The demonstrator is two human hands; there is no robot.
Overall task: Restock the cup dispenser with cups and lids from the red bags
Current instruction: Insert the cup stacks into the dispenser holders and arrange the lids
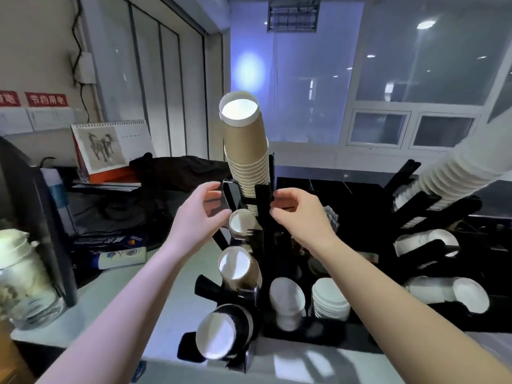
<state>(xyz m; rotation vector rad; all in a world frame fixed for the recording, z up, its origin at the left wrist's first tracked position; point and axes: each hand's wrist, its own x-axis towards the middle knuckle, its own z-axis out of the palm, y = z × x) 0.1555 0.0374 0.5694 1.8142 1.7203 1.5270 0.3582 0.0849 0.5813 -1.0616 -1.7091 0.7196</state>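
Head view: black cup dispenser [263,234] stands on a pale counter [171,309], centre of scene, slots stepped from near to far. Tall stack of brown paper cups [246,151] sits upside down in the top far slot, leaning slightly left, its white base uppermost. Left hand [203,212] is just left of the stack's lower end, fingers loosely curved and spread, gripping nothing; whether the fingertips touch the dispenser frame cannot be told. Right hand [296,210] is just right of the stack, fingers curled toward the black upright; whether it pinches the frame or is merely close cannot be told. Below the stack, three more slots hold cups showing round white ends: a small one [241,221], a brown one [238,267], and nearest a dark-sleeved one [219,333]. Right of these, two piles of white lids [329,299] sit in the dispenser's near compartments. Second black rack [432,245] at far right holds a long stack of white cups [454,173] slanting up to the right edge. Left side: glass jar [22,275] near, desk calendar [110,145] far, dark cloth [177,170] beside it
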